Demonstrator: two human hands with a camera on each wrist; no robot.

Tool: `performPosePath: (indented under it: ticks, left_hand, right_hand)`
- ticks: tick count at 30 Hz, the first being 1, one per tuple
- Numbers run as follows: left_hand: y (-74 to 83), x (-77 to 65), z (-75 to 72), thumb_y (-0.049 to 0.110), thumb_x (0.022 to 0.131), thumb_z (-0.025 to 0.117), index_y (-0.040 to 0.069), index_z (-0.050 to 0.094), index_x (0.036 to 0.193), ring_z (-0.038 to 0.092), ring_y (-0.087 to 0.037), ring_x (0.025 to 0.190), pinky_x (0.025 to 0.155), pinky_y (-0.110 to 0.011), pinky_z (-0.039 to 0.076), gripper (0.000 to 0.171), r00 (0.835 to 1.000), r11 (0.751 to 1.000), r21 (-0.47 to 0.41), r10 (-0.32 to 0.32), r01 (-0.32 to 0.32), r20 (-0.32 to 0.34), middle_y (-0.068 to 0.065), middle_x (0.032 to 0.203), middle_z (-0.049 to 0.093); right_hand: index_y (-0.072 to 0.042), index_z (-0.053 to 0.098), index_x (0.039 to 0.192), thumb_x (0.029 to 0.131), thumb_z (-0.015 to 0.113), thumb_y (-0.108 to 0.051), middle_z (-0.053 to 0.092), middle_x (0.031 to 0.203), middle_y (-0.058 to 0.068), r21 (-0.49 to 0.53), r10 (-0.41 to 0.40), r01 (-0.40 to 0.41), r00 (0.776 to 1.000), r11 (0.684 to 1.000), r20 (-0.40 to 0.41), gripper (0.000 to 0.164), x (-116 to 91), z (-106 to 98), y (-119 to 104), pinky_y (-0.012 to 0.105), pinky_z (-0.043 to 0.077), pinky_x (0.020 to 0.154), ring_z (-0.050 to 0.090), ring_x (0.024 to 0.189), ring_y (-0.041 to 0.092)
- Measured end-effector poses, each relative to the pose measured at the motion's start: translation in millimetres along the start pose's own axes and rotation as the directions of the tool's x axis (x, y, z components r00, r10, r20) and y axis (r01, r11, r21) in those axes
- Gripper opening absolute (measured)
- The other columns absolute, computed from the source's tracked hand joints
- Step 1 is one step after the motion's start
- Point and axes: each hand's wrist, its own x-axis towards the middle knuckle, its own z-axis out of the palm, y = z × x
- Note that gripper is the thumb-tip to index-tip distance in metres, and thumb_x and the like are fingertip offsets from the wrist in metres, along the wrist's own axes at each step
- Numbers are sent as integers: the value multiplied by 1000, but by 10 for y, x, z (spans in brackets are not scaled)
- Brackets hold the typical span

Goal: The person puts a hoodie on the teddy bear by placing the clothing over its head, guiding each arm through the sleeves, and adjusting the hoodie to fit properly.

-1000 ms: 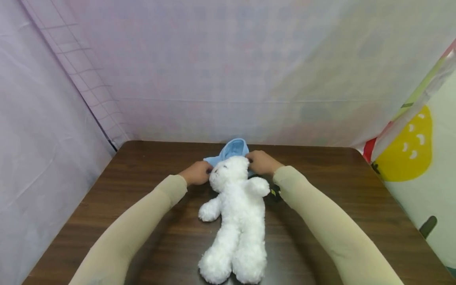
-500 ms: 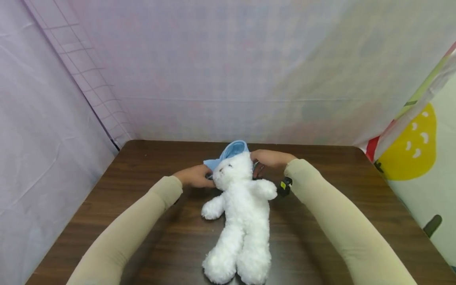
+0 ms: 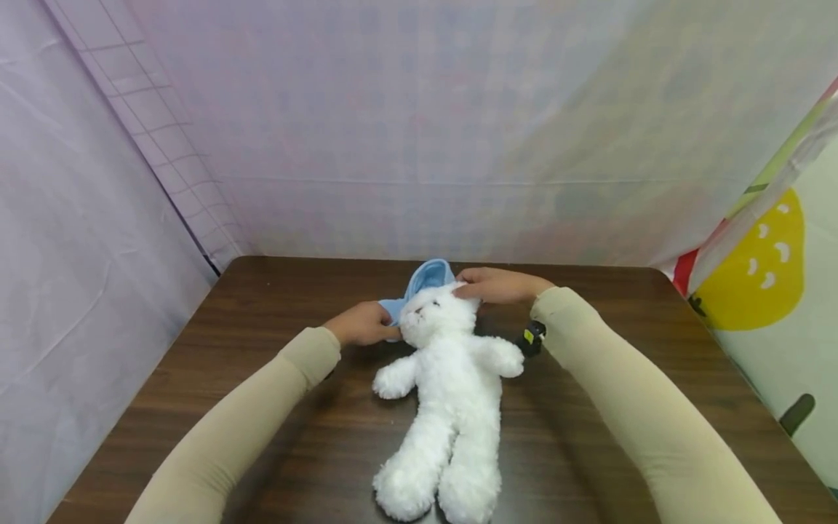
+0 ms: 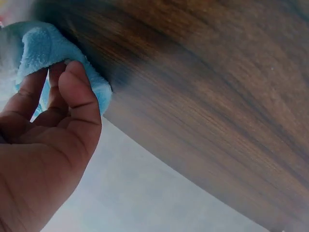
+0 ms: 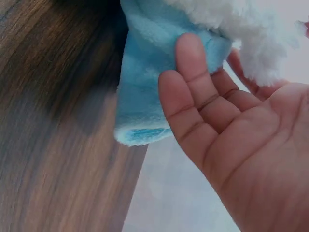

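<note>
A white plush bear [image 3: 452,386] lies on its back on the brown table, legs toward the person. A light blue fleece cloth [image 3: 428,275] shows behind its head and to the left of its face. My left hand [image 3: 362,324] pinches the cloth beside the bear's cheek; the left wrist view has thumb and fingers at the fleece edge [image 4: 53,50]. Over at the other side of the head, my right hand [image 3: 500,285] touches the bear's ear. Its fingers [image 5: 190,60] lie loosely extended against the blue cloth in the right wrist view.
The dark wood table [image 3: 262,378] ends at a back edge just beyond the cloth. Behind it hangs a pale curtain [image 3: 419,131], with another at the left. A black wrist device [image 3: 533,336] sits at the right cuff.
The bear's head and body have shifted slightly right. My right hand has moved from gripping at the cloth's right side to lying over the ear; the left hand stays by the cheek.
</note>
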Motion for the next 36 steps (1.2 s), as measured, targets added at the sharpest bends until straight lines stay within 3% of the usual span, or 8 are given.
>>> performPosePath:
  ticks: [4, 7, 10, 18, 22, 25, 32, 36]
  left_hand:
    - [16, -9, 9, 37, 98, 62, 15, 53, 63, 37, -10, 53, 55, -28, 35, 42, 1000, 1000, -4, 26, -26, 3, 5, 57, 40]
    - [29, 2, 13, 34, 99, 60, 11, 65, 81, 46, -12, 62, 61, -30, 40, 29, 999, 998, -36, 47, -47, 26, 3, 67, 51]
    - [57, 18, 16, 28, 99, 59, 10, 69, 95, 50, -14, 70, 66, -32, 43, 21, 998, 996, -80, 49, -46, 37, 0, 77, 57]
    - [135, 36, 26, 14, 92, 55, 9, 59, 78, 47, -15, 64, 60, -30, 38, 16, 999, 991, -134, -9, 4, -37, -1, 69, 52]
    - [151, 45, 47, 11, 87, 57, 10, 56, 75, 48, -16, 65, 60, -29, 39, 12, 996, 993, -116, -2, -9, -92, -1, 70, 54]
    - [159, 52, 73, 9, 85, 57, 8, 58, 78, 48, -17, 68, 62, -29, 39, 7, 994, 988, -154, -29, 12, -108, -2, 72, 53]
    - [179, 95, 107, 3, 83, 55, 2, 64, 88, 47, -18, 71, 60, -29, 39, 10, 990, 948, -313, -96, 59, -104, -4, 75, 51]
    - [204, 71, 75, 5, 87, 51, 6, 61, 87, 49, -18, 69, 59, -29, 41, 10, 989, 900, -422, -141, 111, -41, -4, 75, 52]
  right_hand:
    - [-7, 52, 128, 102, 54, -38, 57, 119, 10, -76, -42, 40, 999, 996, -13, 40, -11, -20, -23, 47, 48, 90, 56, 103, 22]
    - [-6, 52, 128, 102, 56, -33, 57, 116, 10, -122, -55, 51, 998, 991, -37, 38, -40, -23, -59, 49, 47, 90, 56, 100, 22]
    - [-5, 53, 124, 101, 57, -29, 57, 111, 9, -167, -83, 72, 995, 983, -56, 33, -51, -18, -88, 45, 45, 86, 53, 96, 22]
    - [-6, 52, 126, 100, 57, -15, 55, 120, 11, -269, -99, 73, 991, 960, -86, 28, -50, 17, -169, 40, 43, 89, 51, 105, 24]
    - [-4, 51, 127, 100, 55, -11, 55, 120, 13, -307, -85, 53, 992, 950, -94, 28, -61, 45, -191, 40, 43, 87, 51, 102, 25]
    - [-4, 52, 125, 100, 55, -11, 56, 117, 13, -332, -86, 46, 990, 942, -108, 27, -68, 67, -190, 41, 43, 85, 51, 99, 25]
    - [-6, 55, 121, 100, 57, -15, 59, 106, 9, -353, -99, 27, 977, 935, -187, 22, -65, 115, -141, 40, 43, 80, 52, 90, 23]
    - [-7, 59, 124, 100, 56, -20, 63, 109, 8, -372, -105, 18, 970, 928, -218, 27, -84, 128, -147, 41, 45, 80, 56, 89, 22]
